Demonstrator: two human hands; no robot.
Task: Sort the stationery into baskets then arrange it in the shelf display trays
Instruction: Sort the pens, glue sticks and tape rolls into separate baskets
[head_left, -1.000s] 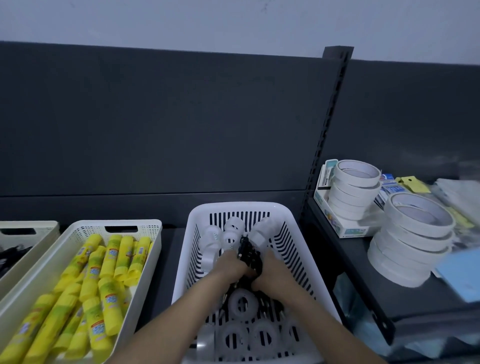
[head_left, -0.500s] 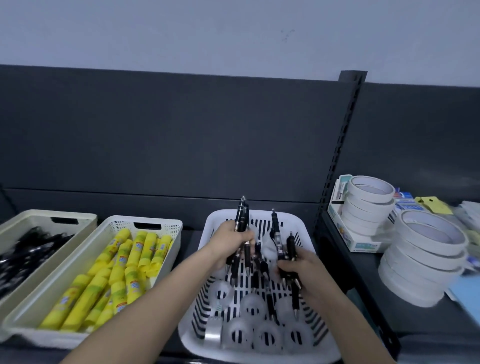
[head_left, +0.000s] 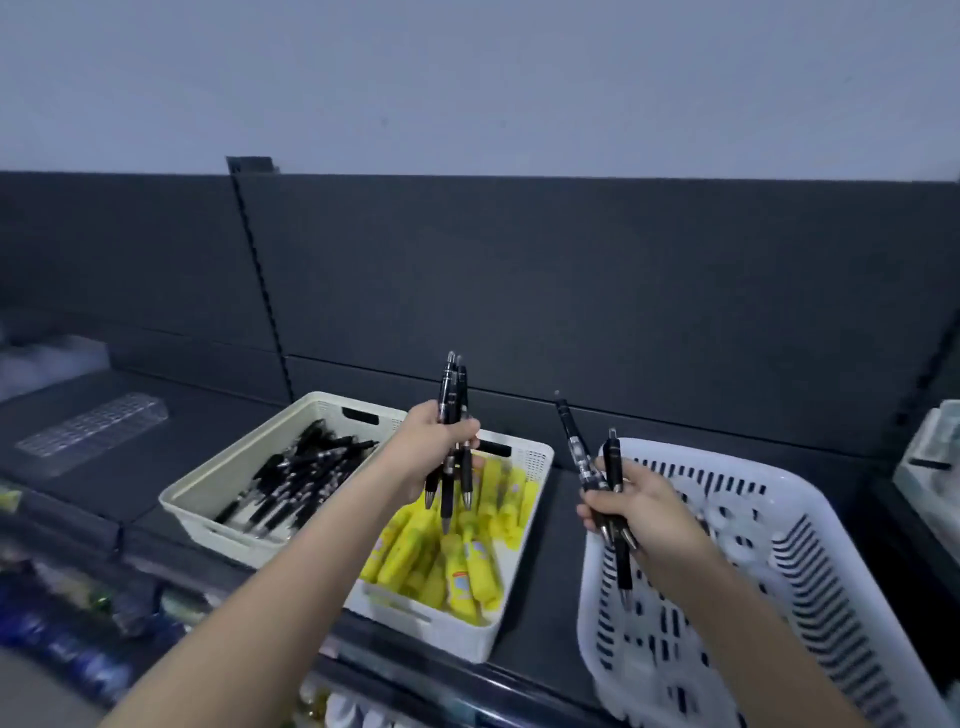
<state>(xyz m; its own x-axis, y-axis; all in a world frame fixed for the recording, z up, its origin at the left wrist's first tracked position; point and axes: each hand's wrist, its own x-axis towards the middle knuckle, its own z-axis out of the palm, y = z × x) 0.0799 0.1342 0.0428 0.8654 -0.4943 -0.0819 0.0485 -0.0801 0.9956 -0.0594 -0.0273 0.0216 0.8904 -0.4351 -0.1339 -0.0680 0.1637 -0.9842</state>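
Note:
My left hand (head_left: 434, 447) grips a bunch of black pens (head_left: 453, 415) upright, above the cream basket of yellow glue sticks (head_left: 457, 551). My right hand (head_left: 641, 512) grips a few more black pens (head_left: 597, 462) over the left rim of the white slotted basket (head_left: 810, 530), which holds clear tape rolls (head_left: 727, 519). A cream basket (head_left: 218, 488) further left holds several black pens (head_left: 301, 478).
A clear plastic display tray (head_left: 93, 439) lies on the dark shelf at far left. The dark shelf back panel rises behind the baskets. Blurred goods sit on a lower shelf at bottom left. A pale box shows at the right edge (head_left: 930, 457).
Both hands have lifted out of the white basket with black pens and swung left; my left hand now hangs over the glue-stick basket. The view has turned left, so the tape rolls on the right shelf are out of sight.

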